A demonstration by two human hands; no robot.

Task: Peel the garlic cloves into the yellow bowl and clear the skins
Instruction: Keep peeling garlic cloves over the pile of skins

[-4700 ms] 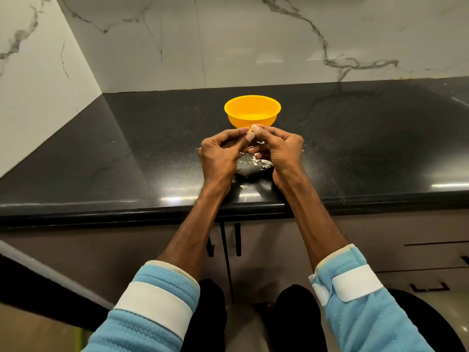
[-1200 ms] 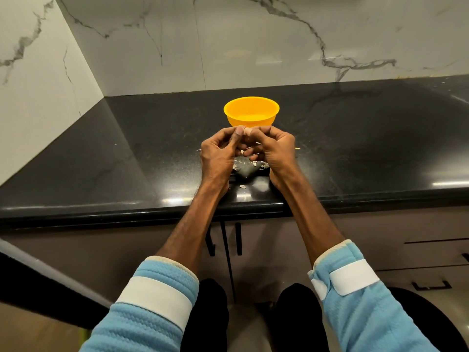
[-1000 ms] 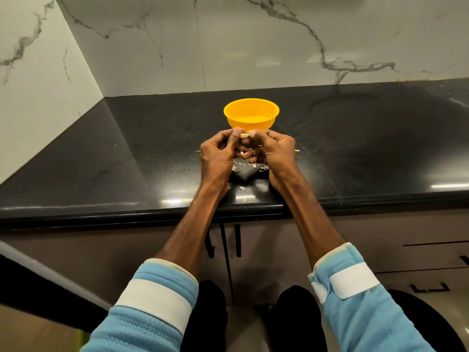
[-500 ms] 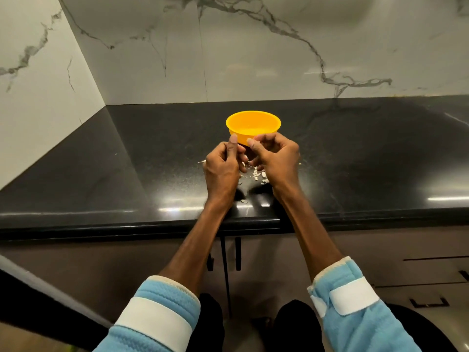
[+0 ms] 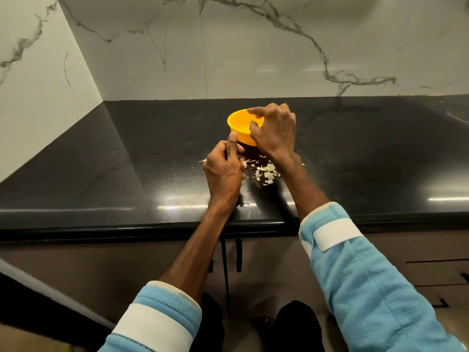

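Observation:
The yellow bowl stands on the black counter. My right hand hovers over the bowl's right half, palm down, with thumb and forefinger apart above the inside and nothing visible between them. The bowl's contents are hidden from view. My left hand sits just in front of the bowl with its fingers curled round a piece of garlic, of which only a small white bit shows. Loose garlic skins lie scattered on the counter between my two wrists.
A few stray skin bits lie near the counter's front edge, and one sliver lies left of my left hand. Marble walls close the back and left. Cabinet doors with dark handles are below the counter.
My right hand left the left hand and reached forward over the yellow bowl, its thumb and forefinger parting. My left hand stayed low with the garlic. The camera tilted down and nearer.

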